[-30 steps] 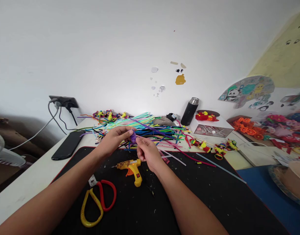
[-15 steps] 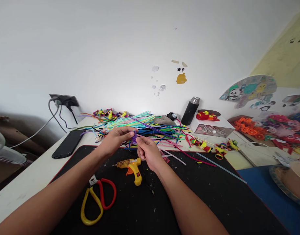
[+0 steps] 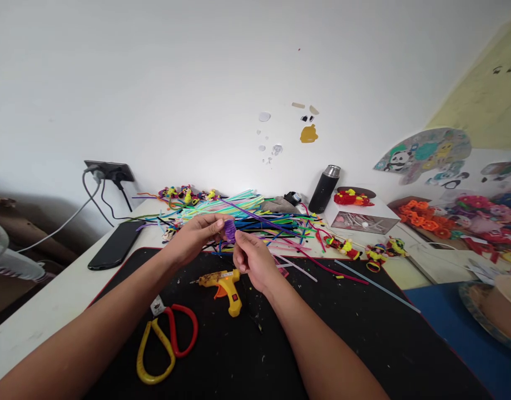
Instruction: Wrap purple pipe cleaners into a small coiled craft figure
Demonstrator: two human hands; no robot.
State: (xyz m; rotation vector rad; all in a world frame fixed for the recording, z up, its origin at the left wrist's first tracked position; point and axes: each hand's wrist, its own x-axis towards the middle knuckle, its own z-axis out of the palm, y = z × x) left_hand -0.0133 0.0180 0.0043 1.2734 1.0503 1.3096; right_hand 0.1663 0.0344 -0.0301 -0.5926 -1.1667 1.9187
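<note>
Between my two hands, above the far part of the black mat [image 3: 222, 355], is a small purple coil of pipe cleaner [image 3: 230, 230]. My left hand [image 3: 196, 236] pinches its left side between thumb and fingers. From the right, my right hand [image 3: 255, 258] grips its lower right edge with thumb and curled fingertips. Below the hands a yellow hot glue gun [image 3: 232, 294] lies on its side, its nozzle pointing left. Scissors [image 3: 167, 344] with one yellow and one red handle loop rest nearer to me, their blades mostly hidden under my left forearm.
Behind my hands lies a heap of coloured pipe cleaners [image 3: 222, 205]. A phone [image 3: 115, 244] is at left, a black flask [image 3: 325, 189] and a white box [image 3: 361, 216] at back right. Small pipe-cleaner figures [image 3: 376, 255] lie beside the mat's right edge.
The purple coil has turned so that more of its ridged face shows. My left hand has shifted slightly left and down, while my right hand stays nearly in place.
</note>
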